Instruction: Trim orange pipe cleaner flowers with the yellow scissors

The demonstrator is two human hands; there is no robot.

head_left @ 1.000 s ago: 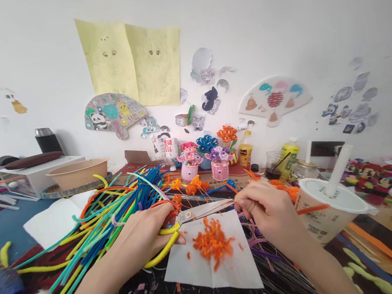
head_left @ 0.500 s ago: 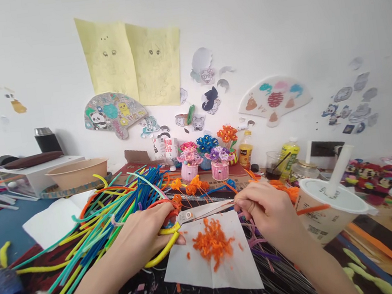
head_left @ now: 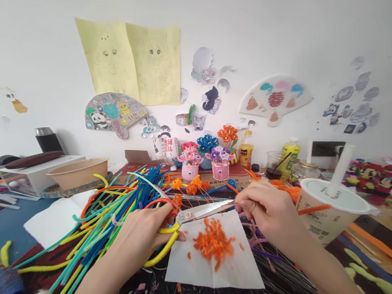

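My left hand (head_left: 143,228) is closed around yellow-handled scissors (head_left: 192,214), with the blades pointing right. The blade tips reach the fingertips of my right hand (head_left: 267,207), which are pinched together. What they hold at the tips is too small to make out. Below the blades, a loose heap of orange fuzzy clippings (head_left: 214,243) lies on a creased white paper sheet (head_left: 239,274). Orange pipe-cleaner pieces (head_left: 176,200) show just behind my left hand.
Bundled coloured pipe cleaners (head_left: 95,232) spread at left. A lidded drink cup with a straw (head_left: 328,204) stands close to my right forearm. Small pots of fuzzy flowers (head_left: 220,169) and bottles (head_left: 246,149) line the back, by the wall. Thin wires (head_left: 292,274) lie at front right.
The scissor blades now show a broader, brighter face than before. Both hands keep nearly the same place, and the whole view has shifted very slightly.
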